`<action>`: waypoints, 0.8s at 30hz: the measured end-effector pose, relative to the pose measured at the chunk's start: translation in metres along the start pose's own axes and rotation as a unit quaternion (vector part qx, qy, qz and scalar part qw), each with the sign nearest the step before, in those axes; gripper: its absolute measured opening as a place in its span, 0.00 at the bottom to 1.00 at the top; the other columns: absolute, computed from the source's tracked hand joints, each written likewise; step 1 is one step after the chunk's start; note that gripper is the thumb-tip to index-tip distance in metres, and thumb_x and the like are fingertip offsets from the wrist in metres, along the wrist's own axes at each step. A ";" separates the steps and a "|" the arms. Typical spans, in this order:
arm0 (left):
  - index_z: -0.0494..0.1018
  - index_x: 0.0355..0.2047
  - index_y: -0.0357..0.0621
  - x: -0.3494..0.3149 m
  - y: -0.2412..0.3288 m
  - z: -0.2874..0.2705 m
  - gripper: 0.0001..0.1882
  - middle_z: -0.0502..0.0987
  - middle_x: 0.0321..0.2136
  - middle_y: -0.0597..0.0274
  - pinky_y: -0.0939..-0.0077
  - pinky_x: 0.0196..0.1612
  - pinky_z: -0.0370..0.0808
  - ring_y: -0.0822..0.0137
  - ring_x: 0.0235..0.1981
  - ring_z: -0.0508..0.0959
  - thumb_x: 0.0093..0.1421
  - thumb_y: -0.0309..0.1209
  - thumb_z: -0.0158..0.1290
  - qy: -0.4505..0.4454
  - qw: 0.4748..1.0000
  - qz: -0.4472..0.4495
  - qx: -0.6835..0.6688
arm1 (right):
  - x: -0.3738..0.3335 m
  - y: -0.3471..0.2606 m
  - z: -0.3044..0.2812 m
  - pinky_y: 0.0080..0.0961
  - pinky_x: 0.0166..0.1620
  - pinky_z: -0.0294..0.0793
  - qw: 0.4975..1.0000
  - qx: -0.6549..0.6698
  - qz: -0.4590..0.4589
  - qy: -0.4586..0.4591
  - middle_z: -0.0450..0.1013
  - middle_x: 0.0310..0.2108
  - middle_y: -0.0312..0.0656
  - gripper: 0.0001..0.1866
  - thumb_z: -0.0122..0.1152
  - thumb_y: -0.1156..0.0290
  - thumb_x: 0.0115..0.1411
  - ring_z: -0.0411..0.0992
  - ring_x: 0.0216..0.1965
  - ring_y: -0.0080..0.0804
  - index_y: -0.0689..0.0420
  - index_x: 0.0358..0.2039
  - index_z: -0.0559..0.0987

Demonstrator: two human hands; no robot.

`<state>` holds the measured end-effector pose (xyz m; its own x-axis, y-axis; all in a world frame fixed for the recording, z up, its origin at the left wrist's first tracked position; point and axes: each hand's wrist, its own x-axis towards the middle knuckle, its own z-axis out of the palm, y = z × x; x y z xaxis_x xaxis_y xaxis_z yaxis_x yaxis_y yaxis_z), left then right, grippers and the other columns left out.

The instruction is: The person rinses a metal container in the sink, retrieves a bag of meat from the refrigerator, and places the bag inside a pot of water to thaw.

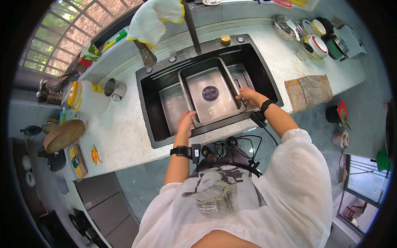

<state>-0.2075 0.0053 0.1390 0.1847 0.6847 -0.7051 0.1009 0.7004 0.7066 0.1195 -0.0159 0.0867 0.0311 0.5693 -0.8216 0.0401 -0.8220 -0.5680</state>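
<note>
A rectangular steel sink basin insert with a dark round drain in its floor lies across the middle of the black double sink. My left hand grips the insert's left rim near its front corner, thumb on top and the other fingers mostly hidden. On the opposite side my right hand is closed on the right rim. Steel sink floor shows on both sides of the insert. Behind it rises the dark faucet, and a white cloth with yellow edging hangs to its left.
A folded tan cloth lies on the counter right of the sink. Bowls and a steel basin stand at the back right. Leftward are a steel cup, a white jug, orange peppers and a round wooden board.
</note>
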 end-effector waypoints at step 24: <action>0.69 0.43 0.35 -0.133 0.034 -0.154 0.14 0.74 0.41 0.55 0.75 0.49 0.67 0.66 0.43 0.72 0.57 0.29 0.50 0.166 0.939 0.236 -0.189 | 0.058 0.061 -0.125 0.31 0.46 0.72 0.830 -0.480 0.022 0.284 0.72 0.41 0.54 0.14 0.52 0.66 0.53 0.72 0.44 0.44 0.62 0.34 0.79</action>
<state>-0.3794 -0.0306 0.2470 -0.1997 0.9180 -0.3426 -0.2803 0.2815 0.9177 0.2489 -0.0309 0.0103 0.5079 0.6783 -0.5310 0.7953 -0.6061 -0.0136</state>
